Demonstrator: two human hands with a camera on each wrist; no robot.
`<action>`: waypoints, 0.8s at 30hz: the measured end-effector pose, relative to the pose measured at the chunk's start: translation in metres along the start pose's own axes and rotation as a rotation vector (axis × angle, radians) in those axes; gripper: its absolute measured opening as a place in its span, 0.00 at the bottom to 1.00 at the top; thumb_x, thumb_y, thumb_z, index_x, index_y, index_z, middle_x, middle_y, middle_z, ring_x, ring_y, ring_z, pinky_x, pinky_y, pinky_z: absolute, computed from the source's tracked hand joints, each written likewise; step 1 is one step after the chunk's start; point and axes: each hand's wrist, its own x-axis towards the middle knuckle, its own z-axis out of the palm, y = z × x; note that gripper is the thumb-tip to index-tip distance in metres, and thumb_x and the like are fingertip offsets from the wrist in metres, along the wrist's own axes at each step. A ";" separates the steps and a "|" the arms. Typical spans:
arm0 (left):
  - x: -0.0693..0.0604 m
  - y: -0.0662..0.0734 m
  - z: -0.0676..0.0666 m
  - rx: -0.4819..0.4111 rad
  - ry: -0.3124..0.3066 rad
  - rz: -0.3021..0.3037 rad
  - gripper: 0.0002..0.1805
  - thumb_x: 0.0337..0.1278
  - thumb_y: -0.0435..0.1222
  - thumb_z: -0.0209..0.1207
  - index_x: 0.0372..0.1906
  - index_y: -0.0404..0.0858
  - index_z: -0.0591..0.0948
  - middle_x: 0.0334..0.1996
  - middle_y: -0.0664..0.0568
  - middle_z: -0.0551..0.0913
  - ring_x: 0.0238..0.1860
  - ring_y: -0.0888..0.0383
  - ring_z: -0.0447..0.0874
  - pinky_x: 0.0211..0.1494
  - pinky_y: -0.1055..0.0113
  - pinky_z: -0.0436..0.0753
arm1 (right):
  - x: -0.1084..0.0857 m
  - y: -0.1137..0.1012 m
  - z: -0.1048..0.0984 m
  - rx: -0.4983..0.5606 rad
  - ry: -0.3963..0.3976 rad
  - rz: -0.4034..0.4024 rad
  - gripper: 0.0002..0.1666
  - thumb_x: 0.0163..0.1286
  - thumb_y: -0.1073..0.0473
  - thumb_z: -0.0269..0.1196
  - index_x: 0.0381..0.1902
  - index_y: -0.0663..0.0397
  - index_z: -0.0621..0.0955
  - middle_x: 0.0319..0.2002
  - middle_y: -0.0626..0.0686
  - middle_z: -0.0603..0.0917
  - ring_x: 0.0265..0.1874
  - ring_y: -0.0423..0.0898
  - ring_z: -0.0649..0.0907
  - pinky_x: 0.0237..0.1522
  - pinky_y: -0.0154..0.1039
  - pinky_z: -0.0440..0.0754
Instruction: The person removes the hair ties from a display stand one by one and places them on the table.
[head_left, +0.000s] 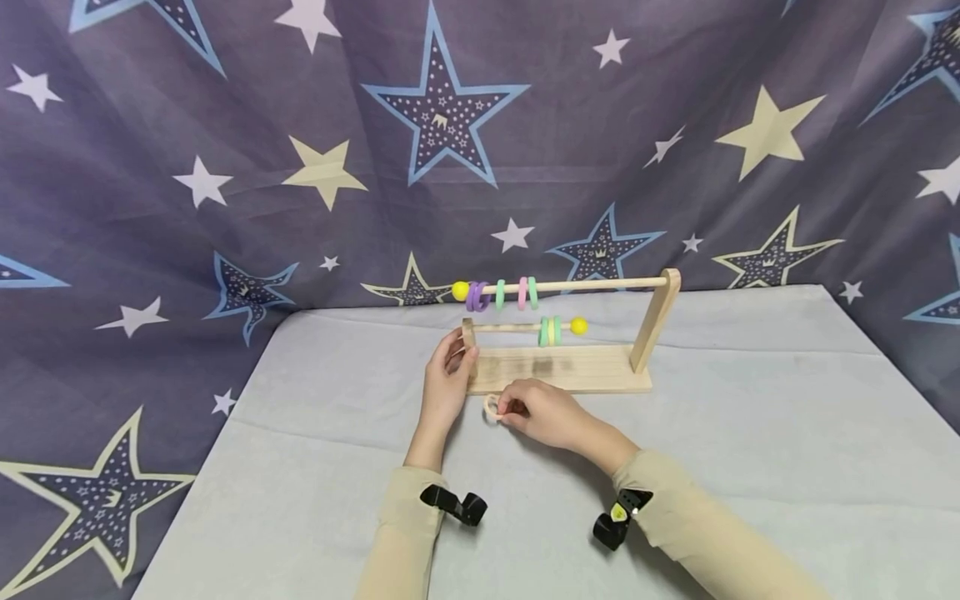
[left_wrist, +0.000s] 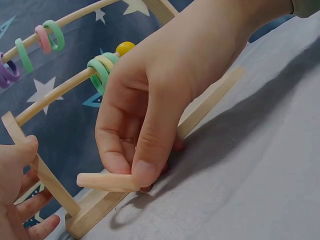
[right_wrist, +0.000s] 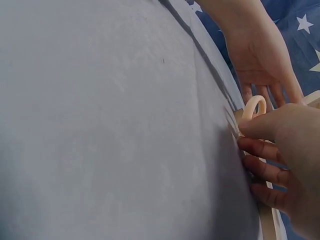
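Here's the right hand [head_left: 543, 412], thumb and fingers clamped on a pale, wood-coloured ring [left_wrist: 107, 182] at its three-o'clock edge, ring just in front of the flat pale-wood base [head_left: 592, 371]. The left hand [head_left: 447, 379], up at ten o'clock, grips the short upright wooden post [left_wrist: 52, 187] between thumb and fingers, lower fingers apart. Good technique, I'd judge: pinch only the rim, leave the hole clear, brace that post gently, avoid tilting the base!

Beige sleeves [head_left: 401, 533] carry black straps [head_left: 441, 498] with stubby black attachments [head_left: 472, 509], the right one bearing a yellow mark [head_left: 618, 512].
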 end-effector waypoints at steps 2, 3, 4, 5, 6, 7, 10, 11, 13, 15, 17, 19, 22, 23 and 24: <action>0.000 0.000 0.000 0.001 0.000 0.004 0.24 0.69 0.28 0.56 0.66 0.24 0.69 0.57 0.27 0.76 0.60 0.35 0.75 0.66 0.48 0.72 | 0.001 0.000 0.001 -0.013 0.004 0.001 0.06 0.65 0.59 0.69 0.35 0.43 0.82 0.33 0.38 0.80 0.33 0.36 0.77 0.38 0.34 0.78; 0.000 0.000 0.000 0.000 0.000 0.005 0.24 0.69 0.28 0.56 0.66 0.24 0.69 0.57 0.27 0.76 0.60 0.34 0.75 0.66 0.48 0.72 | 0.001 -0.001 0.001 -0.021 0.007 0.002 0.06 0.64 0.60 0.69 0.35 0.43 0.82 0.32 0.39 0.79 0.32 0.37 0.77 0.37 0.34 0.78; 0.000 0.000 0.000 0.001 0.001 0.007 0.24 0.69 0.28 0.56 0.66 0.24 0.69 0.57 0.27 0.76 0.60 0.34 0.75 0.66 0.48 0.72 | 0.002 -0.001 0.001 -0.029 0.009 0.004 0.06 0.64 0.60 0.70 0.35 0.43 0.82 0.32 0.39 0.79 0.32 0.37 0.77 0.36 0.34 0.78; 0.000 0.000 0.000 0.002 0.001 0.008 0.24 0.69 0.28 0.56 0.66 0.24 0.69 0.56 0.27 0.76 0.59 0.34 0.75 0.66 0.48 0.72 | 0.002 -0.002 0.002 -0.036 0.011 0.006 0.06 0.64 0.60 0.70 0.35 0.44 0.82 0.31 0.39 0.79 0.32 0.37 0.77 0.35 0.34 0.78; 0.000 0.000 0.000 0.004 0.002 0.007 0.24 0.69 0.28 0.56 0.66 0.24 0.69 0.56 0.27 0.76 0.59 0.35 0.75 0.65 0.48 0.72 | 0.002 -0.003 0.002 -0.042 0.013 0.005 0.06 0.64 0.60 0.70 0.35 0.44 0.82 0.31 0.39 0.79 0.31 0.37 0.77 0.35 0.34 0.78; 0.000 0.000 0.000 0.006 0.002 0.008 0.24 0.69 0.28 0.56 0.66 0.24 0.69 0.56 0.27 0.76 0.59 0.35 0.75 0.65 0.48 0.73 | 0.002 -0.003 0.002 -0.046 0.016 0.006 0.06 0.64 0.60 0.70 0.34 0.44 0.82 0.31 0.39 0.79 0.31 0.37 0.77 0.34 0.34 0.77; 0.000 0.000 0.000 0.008 0.001 0.011 0.24 0.69 0.28 0.56 0.66 0.24 0.69 0.56 0.28 0.77 0.59 0.35 0.76 0.65 0.48 0.73 | 0.002 -0.005 0.004 -0.051 0.024 0.012 0.06 0.63 0.60 0.70 0.34 0.45 0.82 0.30 0.40 0.78 0.31 0.38 0.77 0.34 0.34 0.77; 0.000 0.000 0.000 0.009 0.002 0.012 0.24 0.69 0.28 0.56 0.66 0.24 0.69 0.56 0.28 0.76 0.59 0.35 0.76 0.65 0.48 0.73 | 0.002 -0.005 0.004 -0.053 0.026 0.012 0.06 0.63 0.60 0.70 0.34 0.45 0.82 0.30 0.40 0.78 0.31 0.38 0.77 0.34 0.34 0.77; 0.000 0.001 0.000 0.010 0.000 0.016 0.24 0.69 0.28 0.56 0.66 0.23 0.69 0.56 0.27 0.76 0.59 0.34 0.76 0.64 0.48 0.73 | 0.002 -0.005 0.005 -0.054 0.029 0.009 0.06 0.63 0.60 0.70 0.34 0.45 0.82 0.29 0.40 0.77 0.32 0.38 0.76 0.34 0.35 0.76; 0.000 0.001 0.000 0.008 -0.002 0.015 0.23 0.69 0.27 0.56 0.65 0.23 0.69 0.56 0.27 0.76 0.58 0.34 0.76 0.64 0.48 0.74 | 0.001 -0.004 0.005 -0.053 0.030 0.005 0.06 0.63 0.60 0.70 0.34 0.45 0.82 0.29 0.39 0.77 0.32 0.38 0.76 0.34 0.35 0.77; 0.000 0.000 0.000 0.008 -0.004 0.011 0.24 0.69 0.27 0.56 0.66 0.23 0.69 0.57 0.27 0.76 0.59 0.34 0.76 0.64 0.48 0.74 | 0.000 -0.003 0.005 -0.047 0.024 0.005 0.05 0.64 0.60 0.70 0.35 0.44 0.83 0.30 0.39 0.77 0.33 0.38 0.76 0.35 0.35 0.77; 0.000 0.000 0.000 0.010 -0.003 0.011 0.23 0.69 0.27 0.56 0.66 0.23 0.69 0.57 0.27 0.76 0.58 0.34 0.76 0.64 0.48 0.74 | -0.001 -0.003 0.004 -0.034 0.019 0.002 0.05 0.65 0.59 0.69 0.36 0.44 0.83 0.31 0.38 0.77 0.34 0.37 0.76 0.37 0.35 0.78; 0.005 -0.013 0.000 0.002 0.002 0.011 0.24 0.69 0.28 0.56 0.66 0.24 0.69 0.57 0.28 0.76 0.59 0.35 0.76 0.65 0.48 0.73 | -0.003 -0.003 0.000 -0.002 0.016 -0.013 0.04 0.66 0.60 0.68 0.38 0.46 0.83 0.33 0.40 0.80 0.35 0.38 0.79 0.41 0.36 0.80; 0.007 -0.018 0.001 0.000 0.005 0.013 0.24 0.69 0.28 0.56 0.66 0.25 0.69 0.57 0.28 0.76 0.59 0.35 0.76 0.65 0.48 0.73 | -0.004 -0.003 -0.001 0.010 0.018 -0.019 0.05 0.66 0.61 0.68 0.39 0.47 0.84 0.34 0.41 0.82 0.37 0.39 0.80 0.43 0.38 0.80; 0.009 -0.022 0.001 0.001 0.009 0.016 0.24 0.69 0.28 0.56 0.67 0.25 0.69 0.57 0.28 0.76 0.59 0.35 0.76 0.65 0.48 0.73 | -0.005 -0.004 -0.003 0.020 0.020 -0.022 0.05 0.66 0.61 0.68 0.39 0.47 0.84 0.36 0.42 0.83 0.38 0.40 0.81 0.45 0.39 0.81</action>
